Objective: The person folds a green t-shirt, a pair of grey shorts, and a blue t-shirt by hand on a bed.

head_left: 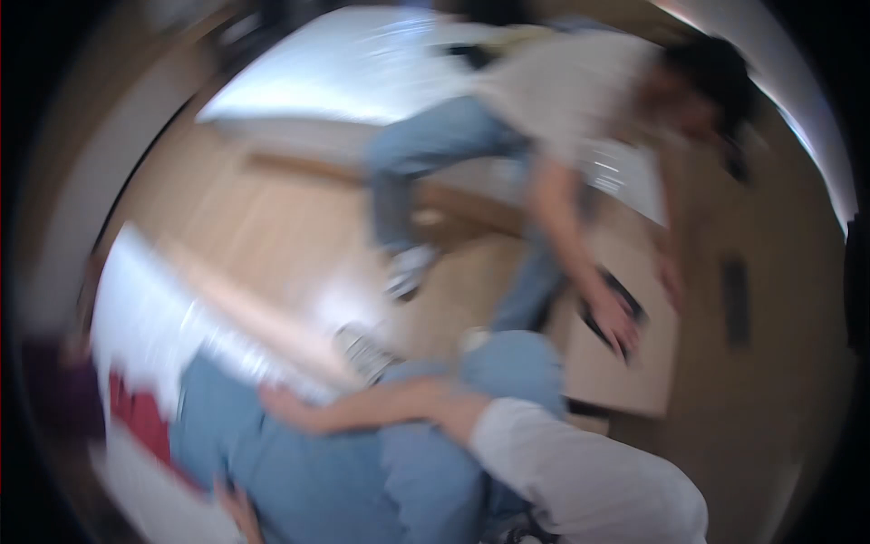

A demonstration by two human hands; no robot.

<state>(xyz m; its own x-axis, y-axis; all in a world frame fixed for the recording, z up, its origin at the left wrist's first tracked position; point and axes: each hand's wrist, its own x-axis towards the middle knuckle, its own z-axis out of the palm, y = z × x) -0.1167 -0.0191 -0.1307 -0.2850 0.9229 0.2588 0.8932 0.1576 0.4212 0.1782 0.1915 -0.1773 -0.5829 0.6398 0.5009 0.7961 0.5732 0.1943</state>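
Note:
The whole picture is smeared by motion. My right hand (294, 410) lies on my blue jeans (353, 467), its forearm bare below a white sleeve; the fingers look stretched out and I see nothing in them. At the lower edge my left hand (237, 512) rests against the jeans too, partly cut off and too blurred for its fingers to be made out. Across from me, a seated person in a white top and jeans leans to the right. That person's hand (616, 325) is over a flat black object (625, 295) on a light wooden table (625, 385).
Beneath me is a bed with a shiny white cover (149, 308) and a red cloth (140, 412). A second white-covered bed (335, 72) stands behind the other person. Between the beds runs wooden floor (245, 213). A dark strip-shaped thing (736, 299) shows beyond the table.

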